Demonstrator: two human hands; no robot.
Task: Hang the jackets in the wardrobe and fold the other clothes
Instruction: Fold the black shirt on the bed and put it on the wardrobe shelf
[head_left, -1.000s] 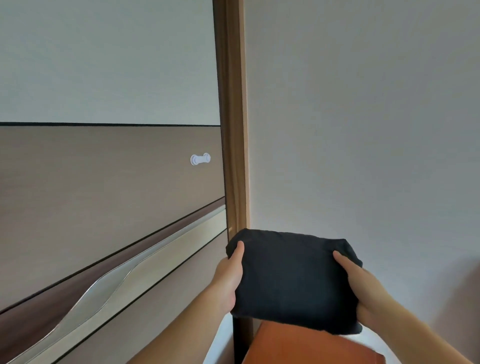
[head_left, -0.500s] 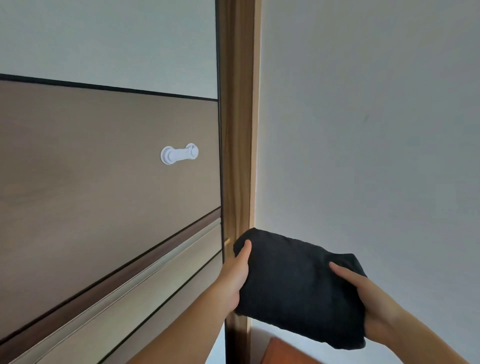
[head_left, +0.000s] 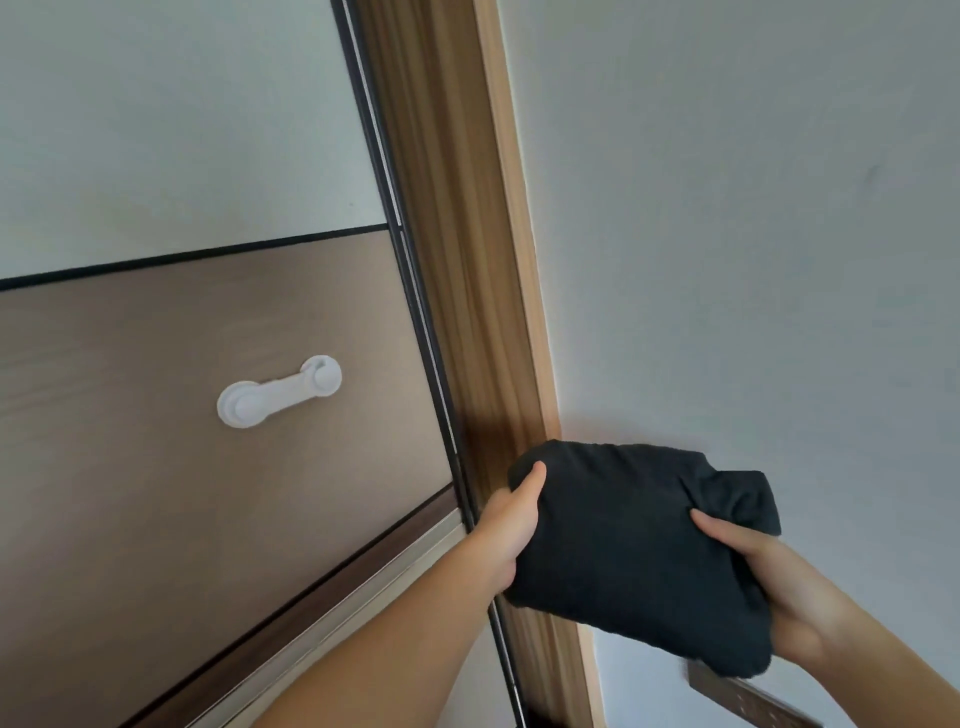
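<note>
gripping folded dark garment (head_left: 634, 540), both hands

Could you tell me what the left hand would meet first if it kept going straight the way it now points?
The left hand, gripping the folded dark garment, points up and slightly right. Most likely it would meet the wooden wardrobe frame first, though depth is unclear and it might pass in front of it.
</note>
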